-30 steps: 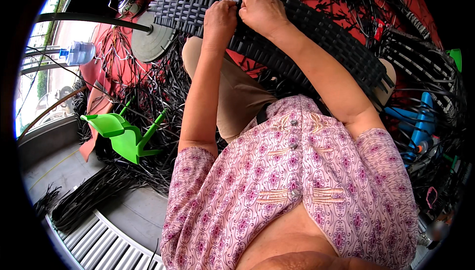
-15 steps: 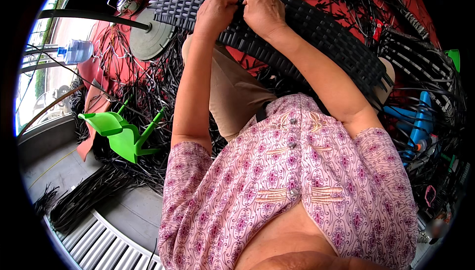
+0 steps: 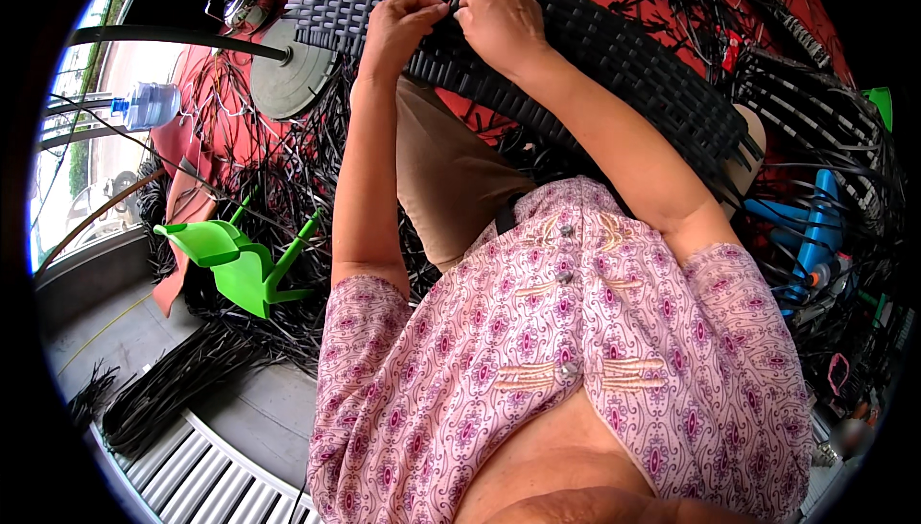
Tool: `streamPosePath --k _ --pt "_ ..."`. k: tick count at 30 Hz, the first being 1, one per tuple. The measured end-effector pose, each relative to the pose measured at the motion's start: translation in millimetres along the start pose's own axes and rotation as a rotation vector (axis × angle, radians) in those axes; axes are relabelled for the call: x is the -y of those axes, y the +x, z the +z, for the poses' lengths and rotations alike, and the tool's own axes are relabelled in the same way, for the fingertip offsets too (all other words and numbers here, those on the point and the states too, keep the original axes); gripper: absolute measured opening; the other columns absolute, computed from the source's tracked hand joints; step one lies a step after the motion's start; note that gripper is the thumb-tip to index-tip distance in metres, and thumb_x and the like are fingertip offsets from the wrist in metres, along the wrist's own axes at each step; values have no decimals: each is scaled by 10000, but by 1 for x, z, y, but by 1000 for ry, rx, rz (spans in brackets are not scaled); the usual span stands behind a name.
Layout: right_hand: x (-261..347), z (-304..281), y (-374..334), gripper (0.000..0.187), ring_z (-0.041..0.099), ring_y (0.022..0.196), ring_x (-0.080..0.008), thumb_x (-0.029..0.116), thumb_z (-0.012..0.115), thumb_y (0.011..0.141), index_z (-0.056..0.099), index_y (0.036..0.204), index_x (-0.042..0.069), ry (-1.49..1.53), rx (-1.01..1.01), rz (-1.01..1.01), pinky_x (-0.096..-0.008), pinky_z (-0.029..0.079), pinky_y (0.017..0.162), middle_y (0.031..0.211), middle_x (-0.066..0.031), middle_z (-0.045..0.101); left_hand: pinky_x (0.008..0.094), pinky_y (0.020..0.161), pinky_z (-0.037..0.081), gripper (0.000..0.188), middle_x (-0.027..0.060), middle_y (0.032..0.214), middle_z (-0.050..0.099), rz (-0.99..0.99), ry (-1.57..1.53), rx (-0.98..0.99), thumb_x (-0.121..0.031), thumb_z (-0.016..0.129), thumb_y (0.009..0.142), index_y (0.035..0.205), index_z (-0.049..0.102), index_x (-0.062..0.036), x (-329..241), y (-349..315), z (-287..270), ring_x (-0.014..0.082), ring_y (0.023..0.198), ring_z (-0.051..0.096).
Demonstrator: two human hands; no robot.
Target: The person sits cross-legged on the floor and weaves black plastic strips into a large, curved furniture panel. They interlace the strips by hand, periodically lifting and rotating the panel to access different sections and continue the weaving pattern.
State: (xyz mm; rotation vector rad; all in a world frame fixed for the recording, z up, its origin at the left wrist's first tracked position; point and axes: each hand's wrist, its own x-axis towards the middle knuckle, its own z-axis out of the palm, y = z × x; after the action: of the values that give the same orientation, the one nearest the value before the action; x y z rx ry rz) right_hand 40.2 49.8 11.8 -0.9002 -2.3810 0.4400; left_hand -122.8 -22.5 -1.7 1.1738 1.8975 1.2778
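Across my knees lies a long woven panel point(image 3: 614, 63) of dark grey plastic wicker, its loose strip ends sticking out at the left and right. My left hand point(image 3: 401, 27) is over the panel's left part, with thumb and forefinger pinched together. Close beside it, fingertips almost meeting, my right hand point(image 3: 504, 29) is also closed in a pinch against the weave. Whatever thin piece the fingertips hold is too small to make out. Below the hands, the panel's near edge rests over my trouser leg point(image 3: 446, 174).
Black wicker strips lie tangled over the red floor covering point(image 3: 225, 126). On the left are a bright green plastic stool point(image 3: 240, 260), a round grey base with a pole point(image 3: 288, 68), a water bottle point(image 3: 152, 104) and a strip bundle point(image 3: 177, 385). A blue plastic object point(image 3: 817, 231) is on the right.
My left hand has shifted slightly left and down, and its fingers have loosened a little from the weave. My right hand has moved slightly left. The panel stays nearly in place.
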Motion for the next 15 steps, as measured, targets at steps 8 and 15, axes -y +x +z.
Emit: streamPosePath --k 8,15 --pt "-18 -17 7 178 697 876 -315 151 704 852 732 1001 58 347 -330 -187 -406 568 805 968 -121 706 196 618 427 187 -61 777 641 14 -219 -115 -232 747 922 960 735 -49 2 11 -53 38 663 545" --pt "20 -7 52 290 702 900 -350 224 660 917 706 1059 -24 612 -155 -371 -413 550 816 968 -217 718 202 623 359 167 -82 754 556 160 -65 -220 -228 719 934 951 725 -62 -56 -16 -68 27 678 460"
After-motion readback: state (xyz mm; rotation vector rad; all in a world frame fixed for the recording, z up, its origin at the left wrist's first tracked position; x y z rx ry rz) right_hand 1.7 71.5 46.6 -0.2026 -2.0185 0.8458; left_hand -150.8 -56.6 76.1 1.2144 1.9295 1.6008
